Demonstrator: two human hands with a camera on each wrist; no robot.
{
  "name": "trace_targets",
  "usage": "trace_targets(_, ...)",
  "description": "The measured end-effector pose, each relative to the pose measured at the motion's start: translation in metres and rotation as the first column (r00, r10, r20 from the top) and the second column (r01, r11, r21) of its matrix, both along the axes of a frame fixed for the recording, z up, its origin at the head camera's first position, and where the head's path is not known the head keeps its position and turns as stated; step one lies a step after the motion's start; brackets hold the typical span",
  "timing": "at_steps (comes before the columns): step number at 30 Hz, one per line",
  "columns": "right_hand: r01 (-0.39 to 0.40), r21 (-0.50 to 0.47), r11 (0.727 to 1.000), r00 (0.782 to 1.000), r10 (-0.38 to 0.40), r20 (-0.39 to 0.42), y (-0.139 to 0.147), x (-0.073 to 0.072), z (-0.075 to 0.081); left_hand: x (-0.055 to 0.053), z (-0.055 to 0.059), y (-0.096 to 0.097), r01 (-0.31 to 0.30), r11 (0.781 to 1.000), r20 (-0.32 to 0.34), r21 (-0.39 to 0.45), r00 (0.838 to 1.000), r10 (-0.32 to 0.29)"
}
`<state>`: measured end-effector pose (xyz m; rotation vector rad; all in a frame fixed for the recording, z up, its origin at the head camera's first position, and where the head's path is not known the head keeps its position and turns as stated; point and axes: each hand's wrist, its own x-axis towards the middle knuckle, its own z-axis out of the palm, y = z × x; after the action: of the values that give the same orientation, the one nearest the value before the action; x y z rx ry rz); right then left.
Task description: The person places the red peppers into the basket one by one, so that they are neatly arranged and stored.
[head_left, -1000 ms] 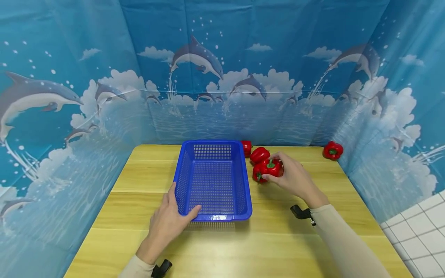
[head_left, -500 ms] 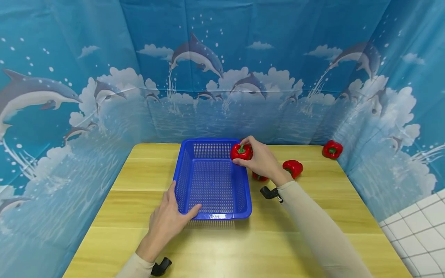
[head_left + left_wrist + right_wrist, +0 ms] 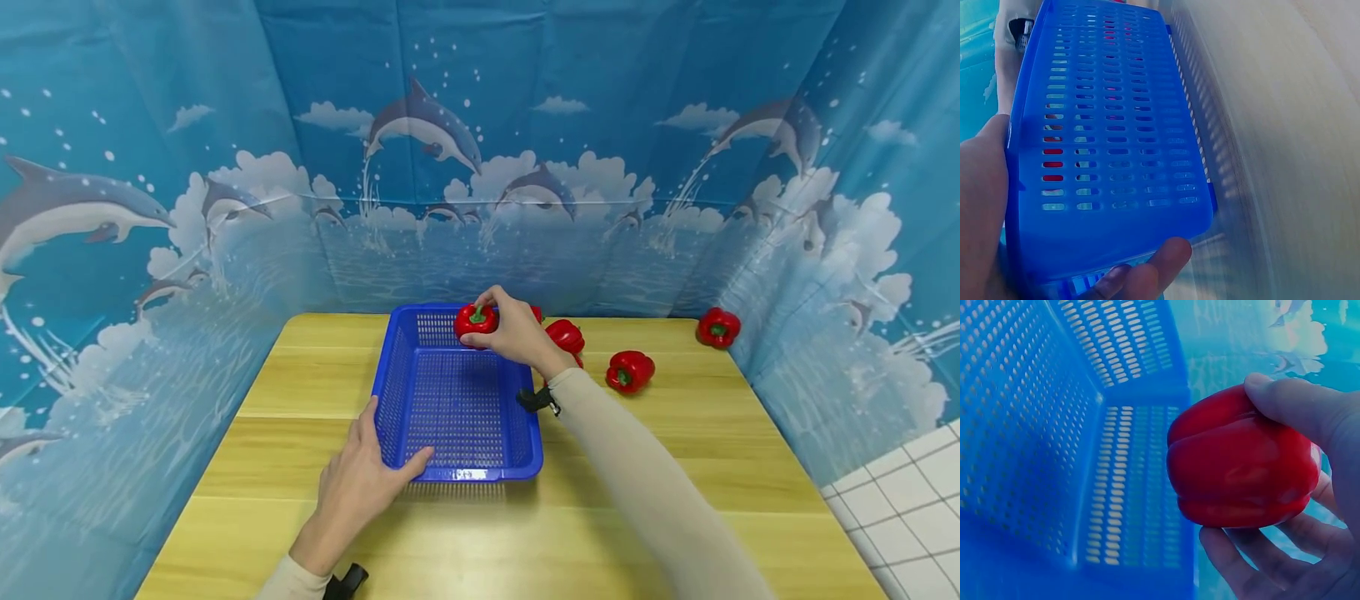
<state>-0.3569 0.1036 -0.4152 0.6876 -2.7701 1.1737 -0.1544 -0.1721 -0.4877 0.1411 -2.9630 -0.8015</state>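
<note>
Held by my right hand (image 3: 513,333) is a red bell pepper (image 3: 472,327), pinched between thumb and fingers with its green stem showing. It hangs above the far right part of the blue plastic basket (image 3: 536,450), apart from the basket floor. The right wrist view shows the same bell pepper (image 3: 1241,462) close up, with the thumb across one side and the fingers on the other. My left hand (image 3: 356,479) grips the basket's near left corner, thumb at the front rim and fingers along the left side. Its fingertips (image 3: 1172,253) show against the basket wall (image 3: 1104,237).
Right of the basket lie several red bell peppers, including one pepper (image 3: 566,335) partly behind my right arm and another pepper (image 3: 630,372) farther right. A lone pepper (image 3: 717,327) sits at the table's far right corner. A dolphin-print curtain (image 3: 450,233) hangs around the wooden table (image 3: 300,375).
My right hand has lifted a bell pepper from the group and carried it left over the basket. Another pepper now shows where the arm was. The left hand stays on the corner.
</note>
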Motion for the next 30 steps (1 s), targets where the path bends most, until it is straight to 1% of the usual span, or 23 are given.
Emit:
trace_targets(3, -0.017, -0.008, 1.0, 0.999, 0.017, 0.034, -0.014, -0.009, -0.006, -0.001, 0.002, -0.002, -0.002, 1.0, 0.014, -0.009, 1.0, 0.003)
trace_targets(6, -0.035, -0.011, 0.999, 0.997, 0.035, 0.074, -0.025, -0.019, -0.013, -0.002, 0.002, -0.002, -0.007, 1.0, 0.014, -0.008, 1.0, 0.007)
trace_targets(9, -0.041, 0.018, 0.999, 0.993, 0.039, 0.108, -0.033, -0.026, -0.02, -0.002, 0.0, -0.001, -0.008, 1.0, 0.009, -0.003, 1.0, 0.008)
trace_targets(14, -0.061, 0.058, 0.996, 0.989, 0.053, 0.135, -0.044, -0.034, -0.03, -0.003, -0.001, 0.0, -0.006, 1.0, 0.006, 0.004, 1.0, 0.006)
trace_targets(17, -0.071, 0.052, 0.996, 0.985, 0.062, 0.159, -0.051, -0.036, -0.036, -0.002, -0.001, 0.001, -0.006, 1.0, 0.003, 0.005, 1.0, 0.005)
trace_targets(23, -0.064, 0.034, 0.997, 0.972, 0.055, 0.229, -0.07, -0.036, -0.053, -0.002, -0.003, -0.001, -0.004, 1.0, 0.012, -0.008, 1.0, 0.004)
trace_targets(26, -0.05, 0.043, 0.998, 0.971, 0.039, 0.235, -0.079, -0.037, -0.059, -0.002, -0.002, -0.001, -0.005, 1.0, 0.012, -0.004, 1.0, 0.005)
trace_targets(30, -0.021, 0.043, 0.999, 0.974, 0.011, 0.226, -0.087, -0.041, -0.063, -0.003, 0.0, -0.001, -0.001, 1.0, 0.01, 0.006, 1.0, 0.001)
